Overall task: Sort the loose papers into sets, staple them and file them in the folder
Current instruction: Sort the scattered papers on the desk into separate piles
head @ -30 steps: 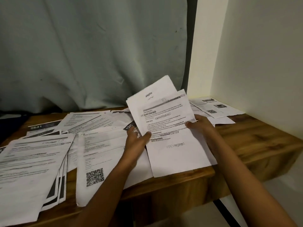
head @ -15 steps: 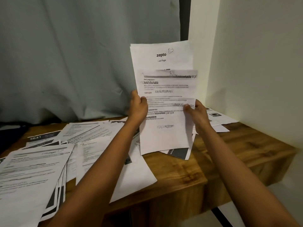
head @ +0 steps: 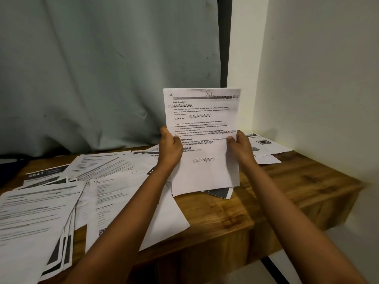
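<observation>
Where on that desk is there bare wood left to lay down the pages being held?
The right front part of the desk is bare, bordered by the held pages, the sheets in the back corner and the desk's edges. Left of the left hand, overlapping papers crowd it.

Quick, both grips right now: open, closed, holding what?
Left grip: holds the left edge of the upright papers, thumb in front.
Right grip: holds the right edge of the same papers.
</observation>
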The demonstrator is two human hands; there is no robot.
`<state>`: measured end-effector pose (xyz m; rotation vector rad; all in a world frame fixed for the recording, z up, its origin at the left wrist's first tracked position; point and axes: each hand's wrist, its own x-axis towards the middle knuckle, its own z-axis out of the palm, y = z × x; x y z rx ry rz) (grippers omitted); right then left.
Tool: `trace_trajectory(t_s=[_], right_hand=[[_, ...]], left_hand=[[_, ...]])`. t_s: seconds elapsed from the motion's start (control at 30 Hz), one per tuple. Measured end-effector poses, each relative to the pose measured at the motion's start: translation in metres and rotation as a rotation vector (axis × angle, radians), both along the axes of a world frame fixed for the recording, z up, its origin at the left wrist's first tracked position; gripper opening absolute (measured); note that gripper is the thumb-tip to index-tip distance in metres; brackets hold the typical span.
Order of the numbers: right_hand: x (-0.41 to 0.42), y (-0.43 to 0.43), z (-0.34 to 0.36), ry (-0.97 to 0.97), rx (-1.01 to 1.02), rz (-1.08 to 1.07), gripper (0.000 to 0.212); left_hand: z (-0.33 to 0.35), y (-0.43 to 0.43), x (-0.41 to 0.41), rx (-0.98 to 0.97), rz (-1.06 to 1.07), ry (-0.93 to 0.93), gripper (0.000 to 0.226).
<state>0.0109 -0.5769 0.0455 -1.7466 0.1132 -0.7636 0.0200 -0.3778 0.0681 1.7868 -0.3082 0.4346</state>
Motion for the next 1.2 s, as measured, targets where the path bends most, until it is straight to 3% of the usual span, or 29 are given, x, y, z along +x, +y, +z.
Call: trace_trajectory(t_s=[0.13,0.27,0.5,0.77,0.93,1.03,1.2], right_hand=[[-0.001,-0.005,0.01,0.125,-0.176,-0.088,0.014],[0.0,-0.005,-0.006,0.315,-0.349,-0.098,0.019],[0.001,-0.002,-0.042,0.561,-0.532,-0.069,0.025],[0.001,-0.009,-0.052,0.571,-0.6,-0.126,0.027],[0.007,-0.041,-0.051,0.506,-0.59,-0.262,0.035],[0.011,-0.056,-0.061,0.485,-0.691,-0.207,0.04],[0.013,-0.071,-0.073,0.568,-0.898,-0.05,0.048]], left_hand=[[0.0,-0.003,0.007,-0.015,-0.075,0.148,0.033],[-0.022,-0.005,0.003,-0.007,-0.039,0.287,0.05],[-0.062,-0.012,-0.019,0.258,0.078,0.533,0.087],[-0.068,-0.013,-0.036,0.436,0.1,0.527,0.09],[-0.07,-0.018,-0.027,0.675,0.087,0.277,0.07],[-0.078,-0.025,-0.015,0.773,0.001,0.138,0.061],[-0.092,-0.038,-0.004,0.922,-0.116,0.09,0.069]])
